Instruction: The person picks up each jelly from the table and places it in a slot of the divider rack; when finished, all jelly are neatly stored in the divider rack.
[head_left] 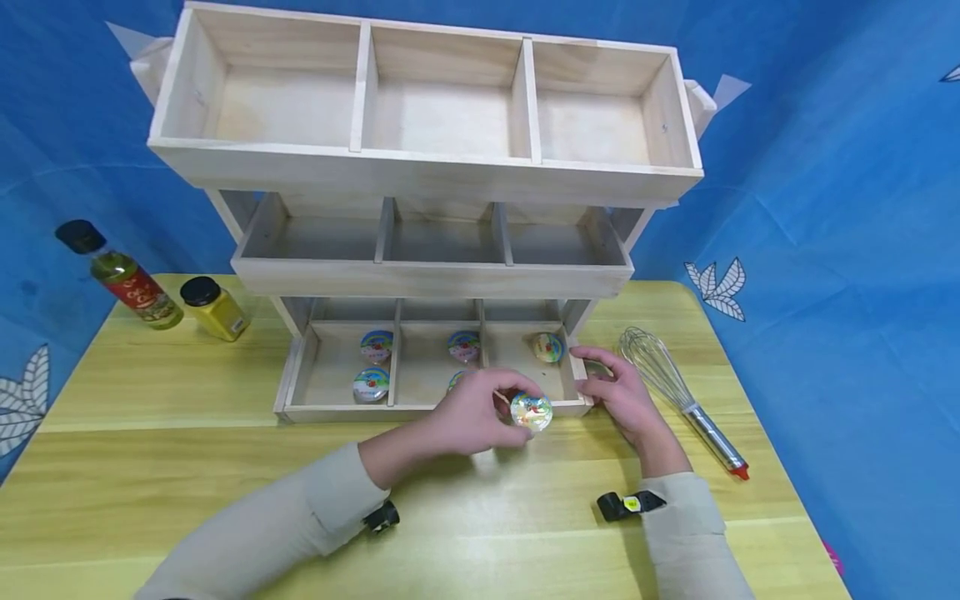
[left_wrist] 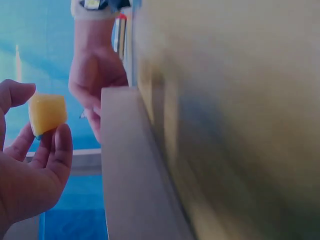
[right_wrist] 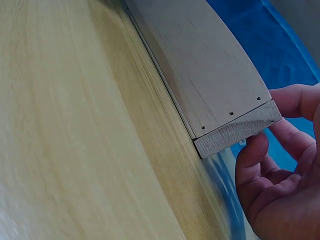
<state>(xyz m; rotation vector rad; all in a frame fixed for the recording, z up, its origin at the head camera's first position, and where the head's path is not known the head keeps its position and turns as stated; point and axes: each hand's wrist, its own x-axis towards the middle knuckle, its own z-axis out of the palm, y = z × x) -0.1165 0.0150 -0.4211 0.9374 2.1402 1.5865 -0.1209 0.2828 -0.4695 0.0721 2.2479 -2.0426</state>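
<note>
My left hand (head_left: 483, 412) pinches a small jelly cup (head_left: 532, 412) between thumb and fingers, just in front of the bottom tray's right compartment. Its shiny printed lid shows in the head view; the left wrist view shows its yellow body. My right hand (head_left: 622, 396) holds the right end of the wooden shelf (head_left: 450, 279), index finger at the side wall's top edge, thumb lower against its outside. In the bottom tray, the left compartment has two jelly cups (head_left: 371, 384), the middle has two, one partly hidden behind my left hand, and the right has one jelly cup (head_left: 547, 347).
A whisk (head_left: 682, 400) lies on the table (head_left: 187, 500) right of my right hand. An oil bottle (head_left: 135, 287) and a yellow jar with black lid (head_left: 217, 310) stand left of the shelf. Blue cloth (head_left: 825, 167) hangs behind.
</note>
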